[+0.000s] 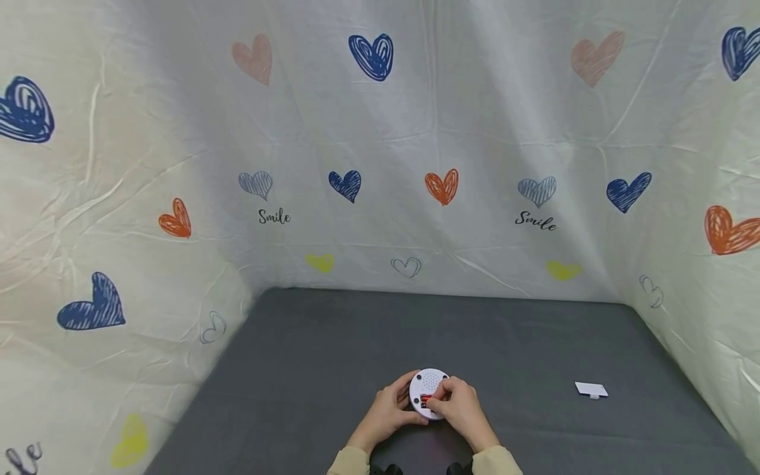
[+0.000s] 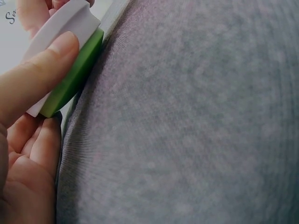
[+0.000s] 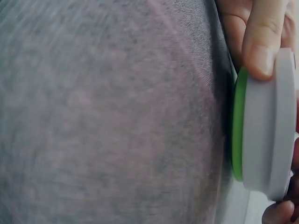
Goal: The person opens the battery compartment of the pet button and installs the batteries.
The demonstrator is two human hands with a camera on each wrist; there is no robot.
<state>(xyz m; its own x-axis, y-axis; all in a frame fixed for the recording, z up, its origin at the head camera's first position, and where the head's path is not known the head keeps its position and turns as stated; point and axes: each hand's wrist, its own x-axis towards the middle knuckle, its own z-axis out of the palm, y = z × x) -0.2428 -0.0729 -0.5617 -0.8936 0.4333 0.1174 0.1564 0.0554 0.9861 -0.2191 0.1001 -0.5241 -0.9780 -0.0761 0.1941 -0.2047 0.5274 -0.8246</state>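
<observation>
While both hands curl around it, round white device (image 1: pixel 429 393) between left hand (image 1: pixel 388 409), right hand (image 1: pixel 460 408).

Two bare hands (image 1: pixel 424 409), pale beige sleeves (image 1: pixel 350 460) — soft cuffs

Makeshift recording booth, heart-printed white sheets (image 1: pixel 415 132) hung as walls, grey cloth-covered table (image 1: pixel 332 343)
</observation>
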